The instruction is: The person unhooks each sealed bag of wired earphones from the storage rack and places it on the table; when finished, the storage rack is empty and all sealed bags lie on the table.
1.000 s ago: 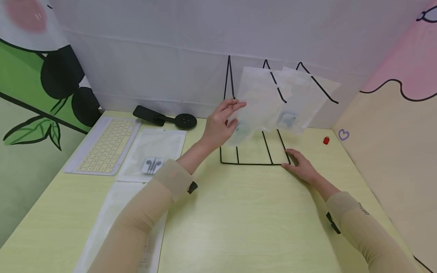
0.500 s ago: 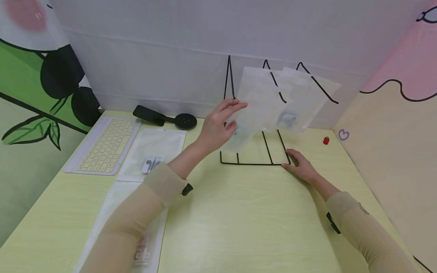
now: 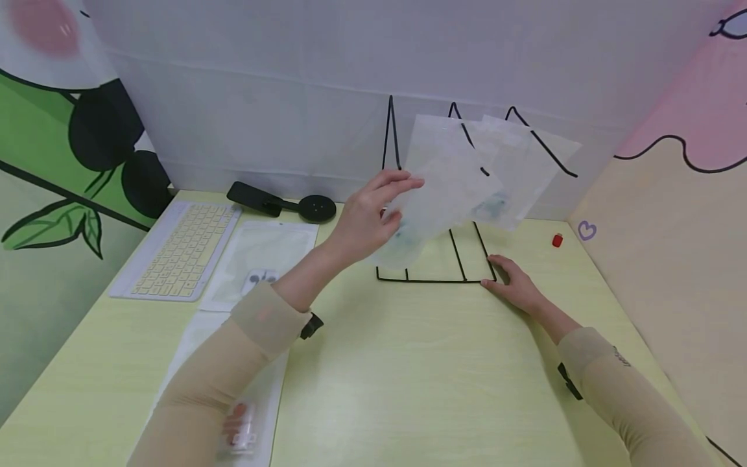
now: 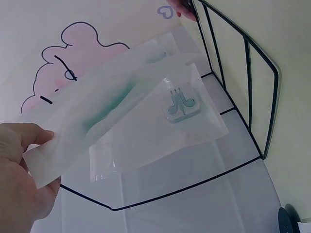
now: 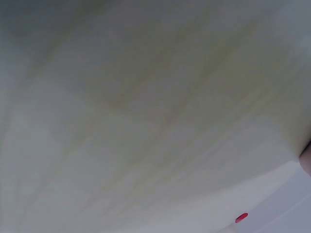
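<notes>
A black wire display rack point(image 3: 432, 281) with three sloping hooks stands at the back of the table. My left hand point(image 3: 369, 217) pinches the left edge of a translucent plastic bag point(image 3: 446, 172) hanging on the middle hook, close to the hook's tip. Something teal shows blurred through this bag. In the left wrist view, another bag point(image 4: 136, 148) behind it holds white earphones in a clear case point(image 4: 181, 103). A further bag point(image 3: 522, 185) hangs on the right hook; the left hook carries nothing. My right hand point(image 3: 515, 285) grips the front right corner of the rack's base.
At left lie a white keyboard point(image 3: 181, 250), a bag with an earphone case point(image 3: 257, 280), and another bag point(image 3: 265, 395) partly under my left sleeve. A black stand with a round base point(image 3: 317, 208) lies behind them. A small red object point(image 3: 557, 240) sits far right.
My left hand has moved slightly left and toward me, drawing the front bag along the middle hook toward its tip. The bag's lower part has swung left. My right hand stays put.
</notes>
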A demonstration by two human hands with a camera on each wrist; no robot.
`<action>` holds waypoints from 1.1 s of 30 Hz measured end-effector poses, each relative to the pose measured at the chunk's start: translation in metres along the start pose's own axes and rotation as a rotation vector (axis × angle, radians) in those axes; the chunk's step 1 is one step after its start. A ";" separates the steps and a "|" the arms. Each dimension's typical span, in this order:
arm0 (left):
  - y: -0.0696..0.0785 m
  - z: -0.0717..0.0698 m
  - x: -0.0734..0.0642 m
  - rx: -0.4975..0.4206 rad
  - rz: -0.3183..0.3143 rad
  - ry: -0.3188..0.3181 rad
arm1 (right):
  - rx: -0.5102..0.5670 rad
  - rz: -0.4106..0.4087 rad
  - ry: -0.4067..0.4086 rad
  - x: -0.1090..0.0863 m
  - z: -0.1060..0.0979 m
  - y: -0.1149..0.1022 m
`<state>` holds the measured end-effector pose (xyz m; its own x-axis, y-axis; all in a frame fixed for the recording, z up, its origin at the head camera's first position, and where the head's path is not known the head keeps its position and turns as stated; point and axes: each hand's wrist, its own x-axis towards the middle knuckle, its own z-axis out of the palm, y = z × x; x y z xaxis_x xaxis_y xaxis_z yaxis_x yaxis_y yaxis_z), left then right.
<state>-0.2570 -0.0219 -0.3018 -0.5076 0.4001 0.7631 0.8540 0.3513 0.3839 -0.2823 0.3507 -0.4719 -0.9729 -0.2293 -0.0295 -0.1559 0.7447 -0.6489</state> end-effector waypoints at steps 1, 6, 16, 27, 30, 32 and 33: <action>0.001 -0.001 0.000 -0.004 0.003 -0.001 | 0.001 0.000 -0.001 0.000 0.000 0.000; 0.005 -0.003 -0.003 -0.016 0.003 -0.004 | 0.004 -0.003 -0.004 0.000 0.000 -0.002; 0.015 -0.009 -0.005 -0.041 -0.015 -0.024 | -0.014 -0.007 0.003 0.000 -0.001 -0.004; 0.022 -0.018 -0.009 -0.050 -0.052 -0.041 | -0.003 0.001 0.001 0.001 0.000 -0.002; 0.022 -0.020 -0.012 -0.038 -0.058 -0.052 | -0.003 0.004 0.001 0.000 0.000 -0.002; 0.021 -0.022 -0.014 -0.033 -0.061 -0.060 | -0.007 0.004 0.001 0.000 0.000 -0.002; 0.021 -0.022 -0.015 -0.032 -0.063 -0.063 | -0.008 0.005 0.001 0.000 0.000 -0.002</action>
<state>-0.2287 -0.0396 -0.2936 -0.5654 0.4306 0.7035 0.8230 0.3507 0.4469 -0.2821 0.3488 -0.4707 -0.9738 -0.2251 -0.0315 -0.1529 0.7510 -0.6423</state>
